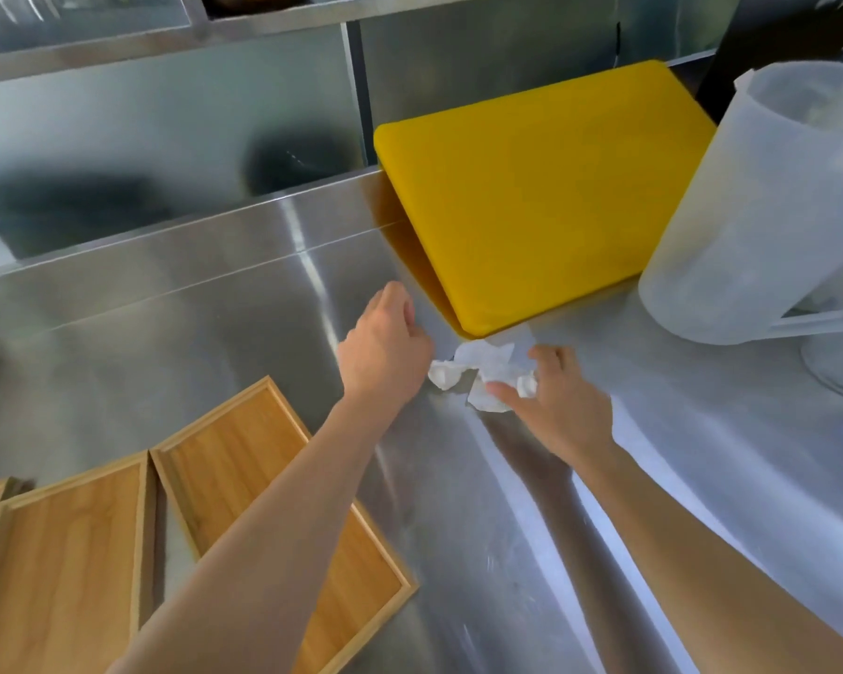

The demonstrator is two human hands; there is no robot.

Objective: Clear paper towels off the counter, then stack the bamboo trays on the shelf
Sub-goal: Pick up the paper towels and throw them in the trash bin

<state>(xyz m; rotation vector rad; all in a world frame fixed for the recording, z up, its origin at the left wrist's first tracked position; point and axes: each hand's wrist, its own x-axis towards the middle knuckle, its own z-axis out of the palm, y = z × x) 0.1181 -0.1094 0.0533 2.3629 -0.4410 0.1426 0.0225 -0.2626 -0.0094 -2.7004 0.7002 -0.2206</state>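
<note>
The right hand (563, 401) has its grip pinching the near right edge of the crumpled white paper towel (483, 377), thumb and fingertips closed on a fold; the left hand (385, 352) is curled loosely at the towel's left end, touching it, though whether its grip has truly closed on the paper I cannot tell, since the fingers are turned away. The towel lies on the brushed steel surface (458, 527), just beside the near corner of the yellow plastic cutting board (541, 197), with one flat strip reaching toward that corner; it is not under the board as far as can be seen. It should handle as light, soft and easily torn; best bunched into one wad from both ends rather than dragged by a single corner. To the near left lie the shallow rectangular bamboo trays (69, 566), side by side and not yet stacked; at the far right stands a translucent plastic pitcher (770, 211).
</note>
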